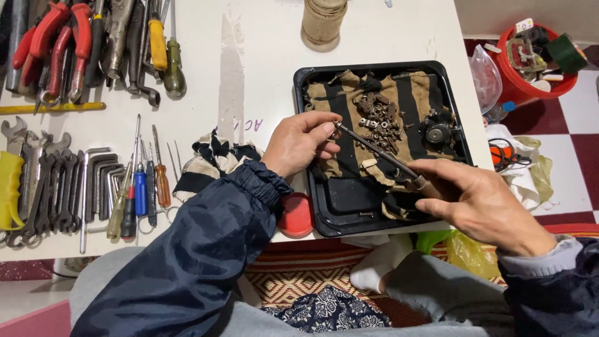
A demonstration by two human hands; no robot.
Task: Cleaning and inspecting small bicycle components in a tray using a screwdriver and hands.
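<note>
My right hand (483,203) grips the handle end of a thin dark screwdriver (374,150) that slants up to the left over a black tray (349,212). My left hand (299,142) pinches the screwdriver's tip, with the fingertips closed around something too small to make out. Inside the tray lies a tan and black striped cloth (412,93) carrying a pile of small nuts and bolts (379,122) and a round black part (438,132).
Screwdrivers (140,187), hex keys (103,178) and spanners (37,193) lie in rows on the white table at the left, with red-handled pliers (59,47) above. A red lid (295,214) sits by the tray, a jar (323,22) behind it, a red bucket (530,68) at the right.
</note>
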